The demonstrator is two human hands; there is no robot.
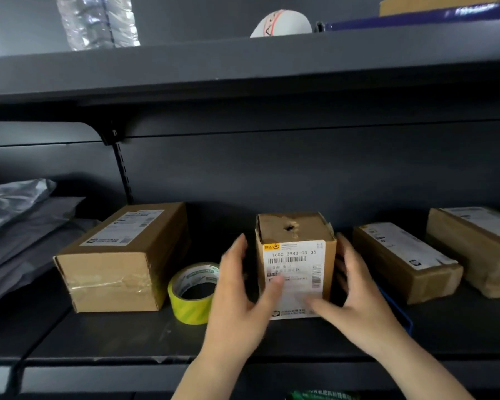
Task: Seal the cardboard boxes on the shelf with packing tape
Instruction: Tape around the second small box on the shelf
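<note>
My left hand (237, 295) and right hand (355, 295) cup the small box (296, 264) from either side, fingers fairly straight along its flanks, both thumbs lying across its white label (296, 272); I cannot tell how firmly they press, since motion blur softens the fingers. The box stands upright in the middle of the dark shelf (127, 336), between the tape roll (192, 293) just to its left and a long box (404, 261) to its right. Its top is crumpled, with a torn hole near the centre, so I judge the cardboard soft and easily dented there; the side walls look like the safer place to hold. It seems light for two hands. The tape roll (yellow-green, leaning on its edge) looks stiff and easy to take through its hole. The large box (122, 255) at left already carries clear tape across its front end. A blue object (399, 310) behind my right hand is mostly hidden. The far-right parcel (479, 249) is cut off by the edge.
</note>
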